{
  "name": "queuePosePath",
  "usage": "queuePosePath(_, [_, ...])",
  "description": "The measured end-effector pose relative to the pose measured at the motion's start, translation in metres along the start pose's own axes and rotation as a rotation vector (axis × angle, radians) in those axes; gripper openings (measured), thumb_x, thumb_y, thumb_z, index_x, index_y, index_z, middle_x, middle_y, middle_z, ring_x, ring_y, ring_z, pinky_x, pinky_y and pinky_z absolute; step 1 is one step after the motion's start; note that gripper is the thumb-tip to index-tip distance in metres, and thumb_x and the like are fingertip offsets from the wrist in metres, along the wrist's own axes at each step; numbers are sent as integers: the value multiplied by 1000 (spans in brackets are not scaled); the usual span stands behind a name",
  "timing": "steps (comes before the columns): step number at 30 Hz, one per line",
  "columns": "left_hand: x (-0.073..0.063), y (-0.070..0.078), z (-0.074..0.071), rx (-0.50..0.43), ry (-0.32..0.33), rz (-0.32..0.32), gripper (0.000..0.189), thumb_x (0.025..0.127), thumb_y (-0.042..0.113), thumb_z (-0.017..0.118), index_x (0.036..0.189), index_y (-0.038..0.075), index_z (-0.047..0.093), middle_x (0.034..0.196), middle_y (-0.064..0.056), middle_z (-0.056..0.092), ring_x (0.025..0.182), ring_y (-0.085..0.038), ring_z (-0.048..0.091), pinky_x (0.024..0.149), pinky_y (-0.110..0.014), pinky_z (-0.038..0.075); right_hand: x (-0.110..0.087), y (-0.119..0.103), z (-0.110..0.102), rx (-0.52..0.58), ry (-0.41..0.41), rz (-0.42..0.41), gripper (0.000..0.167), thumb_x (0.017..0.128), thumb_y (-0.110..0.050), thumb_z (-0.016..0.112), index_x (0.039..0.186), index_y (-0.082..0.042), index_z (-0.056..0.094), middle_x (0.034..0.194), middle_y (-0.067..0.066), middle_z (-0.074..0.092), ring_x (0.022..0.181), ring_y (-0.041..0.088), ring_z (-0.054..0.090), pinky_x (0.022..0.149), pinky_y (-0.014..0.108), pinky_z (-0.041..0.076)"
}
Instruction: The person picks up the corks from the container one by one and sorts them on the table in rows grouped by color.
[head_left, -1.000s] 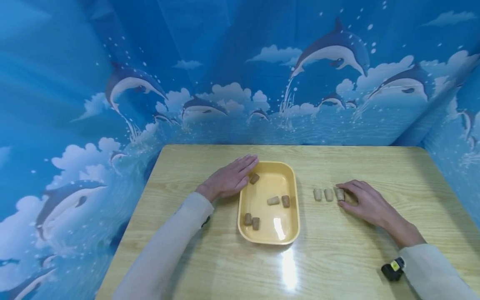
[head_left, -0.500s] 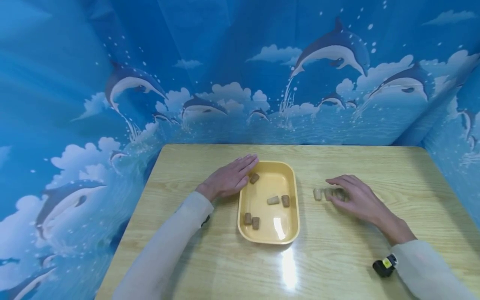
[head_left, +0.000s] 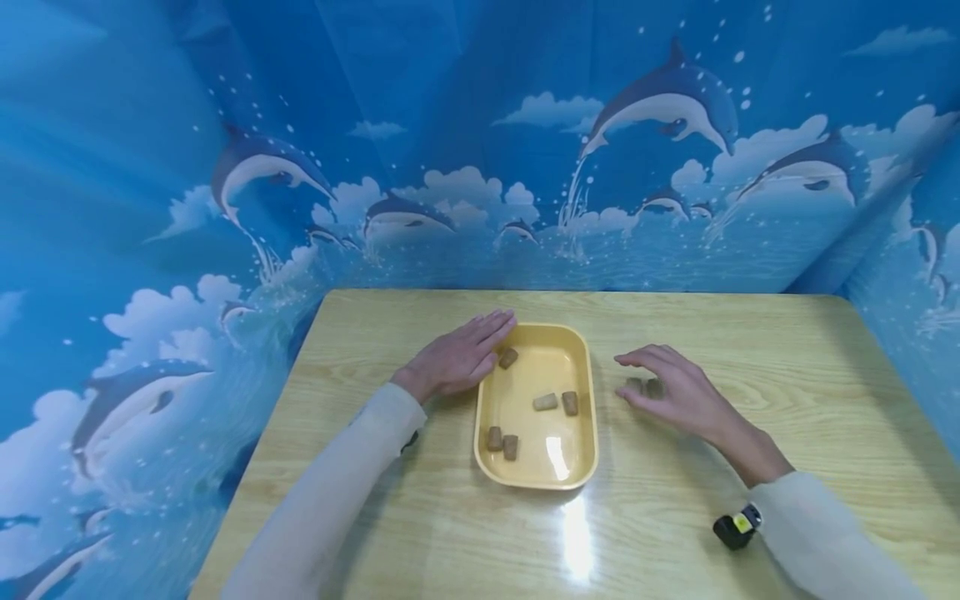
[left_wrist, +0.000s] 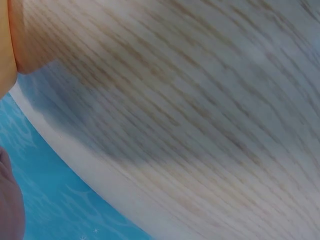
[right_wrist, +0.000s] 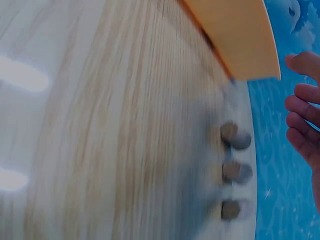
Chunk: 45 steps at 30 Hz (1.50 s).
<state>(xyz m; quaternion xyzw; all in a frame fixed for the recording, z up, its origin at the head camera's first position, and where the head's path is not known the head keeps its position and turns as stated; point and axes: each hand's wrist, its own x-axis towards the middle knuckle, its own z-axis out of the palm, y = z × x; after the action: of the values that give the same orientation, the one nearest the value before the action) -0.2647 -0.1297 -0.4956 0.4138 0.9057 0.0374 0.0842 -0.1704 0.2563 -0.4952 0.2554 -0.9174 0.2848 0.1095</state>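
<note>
The nearer right hand [head_left: 677,390] hovers, grip spread, over the stubs [right_wrist: 236,172], rowed parallel to the surface's [head_left: 660,508] far edge.

left hand [head_left: 459,354]: fingers [head_left: 491,326] straight; right hand [head_left: 681,392]: thumb [head_left: 645,405] spread from fingers

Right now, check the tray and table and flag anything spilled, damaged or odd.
Nothing looks spilled or broken. Only the pale block lying in the yellow tray stands out slightly, because the other four blocks there look browner.
</note>
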Motion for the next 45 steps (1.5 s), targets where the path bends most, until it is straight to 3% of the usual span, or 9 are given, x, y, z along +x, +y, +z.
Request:
queuePosePath(7, [-1,0,-1,1,-5,2,66,117,33,23,176,16,-1,186,-2,-2,172,-19,1,141,-34,7,16,-19,11,47,-59,-23,44,93,-24,86,132,-7,76,125,8,77,121,33,69,102,63,61])
queuePosePath(12, [0,0,0,-6,-9,-1,66,117,34,22,176,16,-1,186,-2,-3,172,-19,1,141,-34,6,27,-32,21,2,-97,-79,44,93,-26,86,131,-6,75,126,11,76,121,32,68,104,58,61])
queuePosePath(16, [1,0,0,-1,-9,-4,66,117,34,24,176,16,-1,186,-2,-2,172,-18,1,141,-33,7,35,-40,28,-77,-134,-137,42,94,-30,84,128,-6,77,125,11,77,119,30,68,102,53,63])
queuePosePath(22, [1,0,0,-6,-6,-9,66,117,34,24,177,17,0,186,-1,-2,172,-18,2,141,-34,8,43,-44,35,-218,-153,-296,35,93,-30,84,118,-7,80,116,8,78,112,27,71,99,46,64])
queuePosePath(26, [1,0,2,-3,-2,-11,66,117,36,21,177,18,-1,186,0,-3,172,-18,1,141,-34,8,48,-47,39,-222,-189,-335,30,93,-29,85,113,-7,82,110,6,79,106,25,71,96,43,64])
queuePosePath(30, [1,1,2,-9,2,-8,66,117,35,22,176,18,-2,186,0,-3,172,-18,1,141,-34,8,52,-50,43,-220,-214,-367,24,91,-27,87,105,-8,82,97,3,77,93,20,68,86,38,63])
queuePosePath(34, [1,1,1,-20,5,-7,66,117,34,23,176,18,-2,186,0,-3,172,-18,1,141,-34,7,55,-52,48,-227,-248,-369,19,91,-25,86,99,-8,82,87,0,72,84,16,62,78,35,59])
queuePosePath(45, [-2,1,0,-11,4,-18,66,117,36,21,176,19,-2,186,1,-3,172,-18,0,141,-34,7,64,-60,53,-218,-356,-313,8,95,-19,82,92,-12,80,79,-4,67,78,13,54,71,31,53])
